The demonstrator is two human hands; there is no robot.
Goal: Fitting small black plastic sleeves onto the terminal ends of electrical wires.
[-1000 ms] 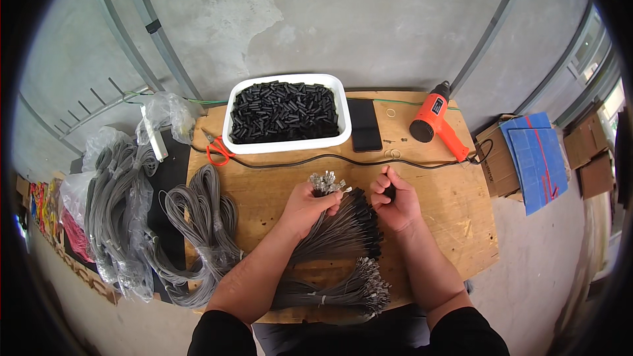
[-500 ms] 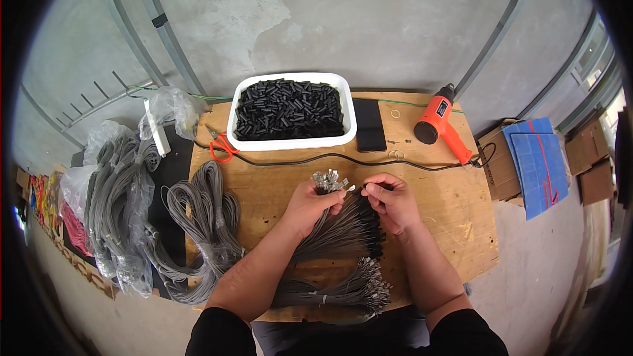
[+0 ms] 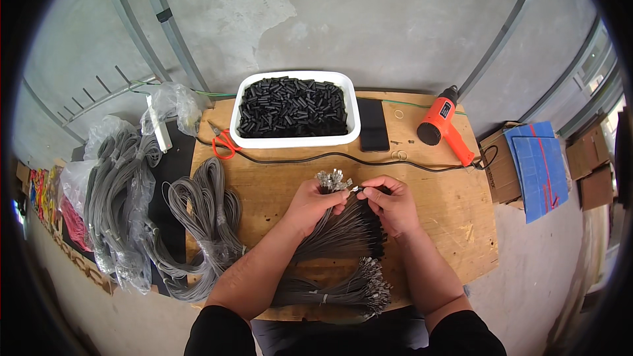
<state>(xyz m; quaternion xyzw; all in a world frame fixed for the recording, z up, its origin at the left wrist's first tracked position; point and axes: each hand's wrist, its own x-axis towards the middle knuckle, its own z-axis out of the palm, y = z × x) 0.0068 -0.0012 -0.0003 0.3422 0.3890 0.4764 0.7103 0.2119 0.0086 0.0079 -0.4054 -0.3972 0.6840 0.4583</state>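
Note:
My left hand [image 3: 311, 206] is closed round a bundle of grey wires, whose silvery metal terminals [image 3: 331, 180] stick up above the fist. One terminal [image 3: 354, 189] points out to the right, toward my right hand [image 3: 393, 207]. Thumb and forefinger of that hand pinch a small black sleeve [image 3: 361, 188] at the terminal's tip; the fingers partly hide it. Below both hands, grey wires [image 3: 336, 231] fan out, with black sleeves [image 3: 378, 231] on their right ends. Nearer to me lies another tied wire bundle [image 3: 306, 295] with bare metal terminals.
A white tub [image 3: 293, 141] full of black sleeves stands at the back, beside a dark phone [image 3: 374, 125]. Orange-handled scissors [image 3: 226, 145] lie left of it, a red heat gun [image 3: 443, 122] to the right. A black cord [image 3: 316, 157] crosses the table. Coiled grey wires [image 3: 208, 207] fill the left.
My right hand has moved slightly left and up, bringing the black sleeve to the terminal's tip. The left hand keeps hold of the wire bundle. The whole view has shifted a little.

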